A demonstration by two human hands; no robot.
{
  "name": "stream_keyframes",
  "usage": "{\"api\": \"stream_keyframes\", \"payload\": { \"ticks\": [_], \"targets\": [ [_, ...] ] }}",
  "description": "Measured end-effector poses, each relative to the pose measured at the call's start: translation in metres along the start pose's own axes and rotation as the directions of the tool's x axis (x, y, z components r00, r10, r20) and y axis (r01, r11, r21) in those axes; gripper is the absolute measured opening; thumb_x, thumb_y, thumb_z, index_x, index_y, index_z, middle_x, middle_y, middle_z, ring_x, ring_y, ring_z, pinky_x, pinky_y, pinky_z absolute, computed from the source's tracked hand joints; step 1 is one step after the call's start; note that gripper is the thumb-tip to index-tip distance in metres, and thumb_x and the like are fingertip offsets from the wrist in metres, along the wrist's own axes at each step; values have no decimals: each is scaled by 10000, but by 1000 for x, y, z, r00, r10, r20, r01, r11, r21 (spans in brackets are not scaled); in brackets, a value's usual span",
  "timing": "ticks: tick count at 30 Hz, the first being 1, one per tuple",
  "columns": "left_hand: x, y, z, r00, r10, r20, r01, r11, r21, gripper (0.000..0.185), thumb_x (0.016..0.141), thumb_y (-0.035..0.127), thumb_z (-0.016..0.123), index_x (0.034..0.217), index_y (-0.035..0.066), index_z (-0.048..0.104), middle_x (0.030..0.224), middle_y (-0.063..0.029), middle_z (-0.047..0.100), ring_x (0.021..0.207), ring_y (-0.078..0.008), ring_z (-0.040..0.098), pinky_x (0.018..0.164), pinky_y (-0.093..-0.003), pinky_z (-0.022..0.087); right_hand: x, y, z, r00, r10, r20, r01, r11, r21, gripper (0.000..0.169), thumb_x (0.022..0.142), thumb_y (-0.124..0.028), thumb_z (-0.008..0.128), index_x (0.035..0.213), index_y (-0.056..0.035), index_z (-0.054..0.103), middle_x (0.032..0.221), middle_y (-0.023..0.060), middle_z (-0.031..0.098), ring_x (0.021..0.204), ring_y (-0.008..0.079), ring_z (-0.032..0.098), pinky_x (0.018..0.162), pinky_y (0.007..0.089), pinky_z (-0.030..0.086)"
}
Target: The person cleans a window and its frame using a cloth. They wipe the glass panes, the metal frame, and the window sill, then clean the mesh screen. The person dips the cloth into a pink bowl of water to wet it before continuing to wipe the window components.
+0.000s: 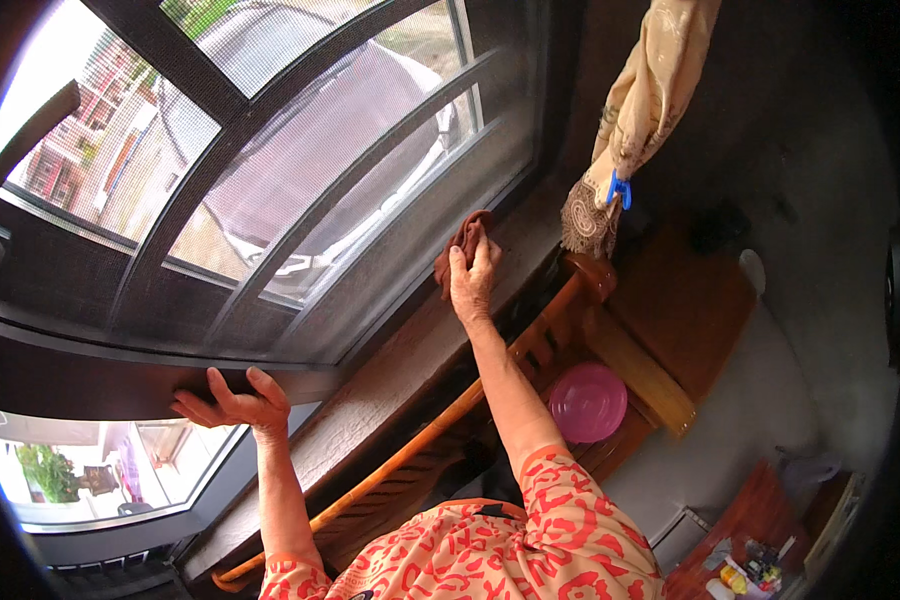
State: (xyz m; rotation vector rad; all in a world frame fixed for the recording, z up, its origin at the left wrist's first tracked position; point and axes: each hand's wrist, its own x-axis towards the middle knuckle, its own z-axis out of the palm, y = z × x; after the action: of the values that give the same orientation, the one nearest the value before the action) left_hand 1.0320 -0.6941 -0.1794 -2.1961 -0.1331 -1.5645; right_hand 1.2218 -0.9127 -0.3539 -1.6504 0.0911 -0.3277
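My right hand (476, 281) grips a bunched brown cloth (459, 238). The cloth is at the lower edge of a dark-framed mesh window screen (412, 247), beside the sill (375, 375). Whether it presses on the frame or the sill I cannot tell. My left hand (236, 401) rests with spread fingers against the dark window frame (82, 375), at its near side edge. Through the mesh a covered car (330, 150) is visible outside.
A wooden bench (420, 431) runs under the sill, with a pink plastic basin (588, 403) on it. A beige curtain (637, 112), held by a blue clip (619, 190), hangs at the right. Small items lie on a reddish wooden surface (757, 510) at lower right.
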Motion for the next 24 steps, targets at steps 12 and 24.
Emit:
{"api": "stream_keyframes", "payload": {
  "ticks": [12,24],
  "targets": [
    [-1,-1,2,1000,10,4,-10,999,35,494,887,270,496,1313,32,418,1480,-303,145,1362,-484,125,1061,-623,117,79,6,-44,993,45,-106,-28,987,159,595,878,-134,565,1401,-1,314,1346,167,442,1242,262,420,1065,349,303],
    [-12,-1,-8,984,-104,145,109,994,-31,550,897,182,507,1378,1,309,1495,-309,32,1402,-439,6,1097,-577,13,49,1,-3,992,90,87,-102,984,143,676,942,-141,435,1482,-26,45,1433,303,219,1316,410,294,1107,467,234]
  ]
}}
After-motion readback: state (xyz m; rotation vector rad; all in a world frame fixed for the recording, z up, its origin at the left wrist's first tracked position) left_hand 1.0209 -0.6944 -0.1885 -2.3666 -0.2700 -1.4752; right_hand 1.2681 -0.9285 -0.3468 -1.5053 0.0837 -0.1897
